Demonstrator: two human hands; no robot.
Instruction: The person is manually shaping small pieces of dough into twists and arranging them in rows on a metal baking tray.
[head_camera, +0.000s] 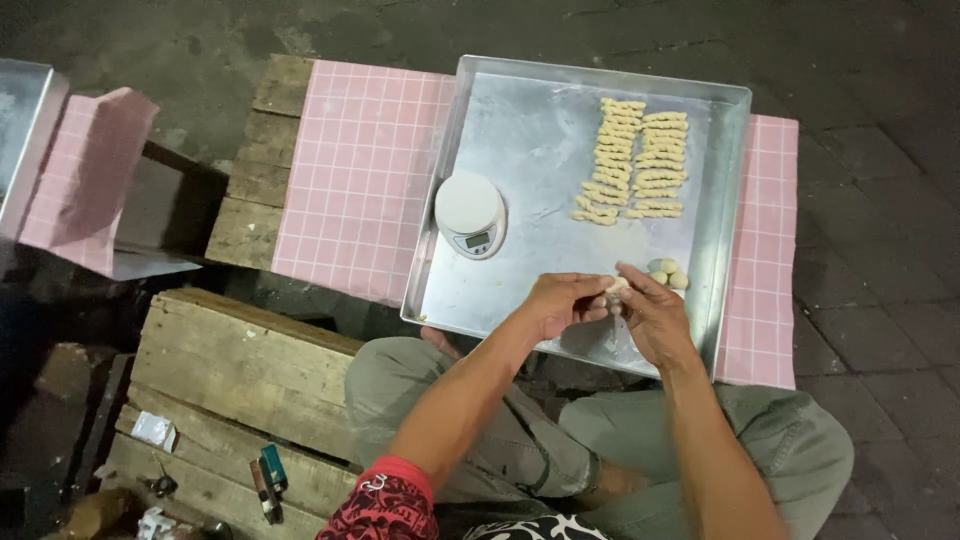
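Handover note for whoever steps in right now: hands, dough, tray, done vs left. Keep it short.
Left hand and right hand: both over the near edge of the metal tray, fingertips pinching one small dough piece between them.
Small dough balls: a little cluster on the tray just beyond the right hand, not yet shaped.
Twisted dough pieces: two neat columns laid out at the far right of the tray.
Kitchen scale: round, white, at the tray's left edge, nothing on it.
Done: the two columns. Left: the piece in hand and the cluster of balls.
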